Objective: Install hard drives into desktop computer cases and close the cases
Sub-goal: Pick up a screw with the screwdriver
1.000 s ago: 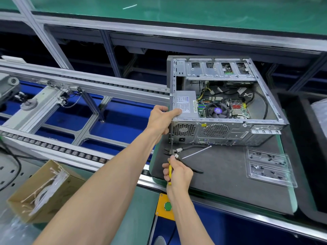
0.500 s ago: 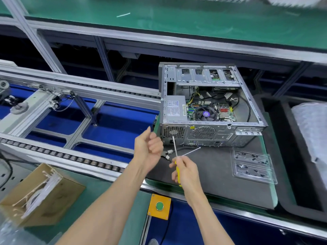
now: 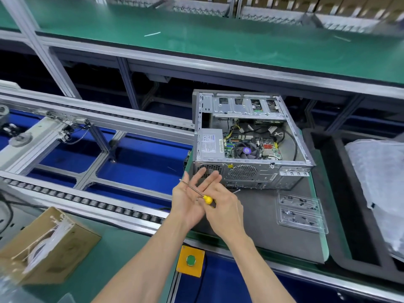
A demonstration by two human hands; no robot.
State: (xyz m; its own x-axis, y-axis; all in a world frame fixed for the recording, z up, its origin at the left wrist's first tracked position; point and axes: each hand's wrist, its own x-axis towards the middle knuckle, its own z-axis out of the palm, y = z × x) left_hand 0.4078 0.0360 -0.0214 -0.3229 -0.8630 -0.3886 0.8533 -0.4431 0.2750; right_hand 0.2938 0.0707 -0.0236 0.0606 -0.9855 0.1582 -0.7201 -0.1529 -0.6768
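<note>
An open desktop case lies on its side on a dark mat, its motherboard, fan and power supply showing. In front of its rear panel, my right hand grips the yellow handle of a screwdriver. The thin shaft points up and left, lying across the palm of my left hand, whose fingers are stretched out straight. Both hands hover above the mat's left front corner, apart from the case.
A clear plastic tray with small screws lies on the mat to the right. A black bin with bubble wrap stands far right. A cardboard box of cable ties sits lower left, roller conveyor rails left, a green button below.
My left hand let go of the case corner and came back beside the right hand, opening flat under the screwdriver shaft. The right hand lifted the screwdriver off the mat and turned it leftward.
</note>
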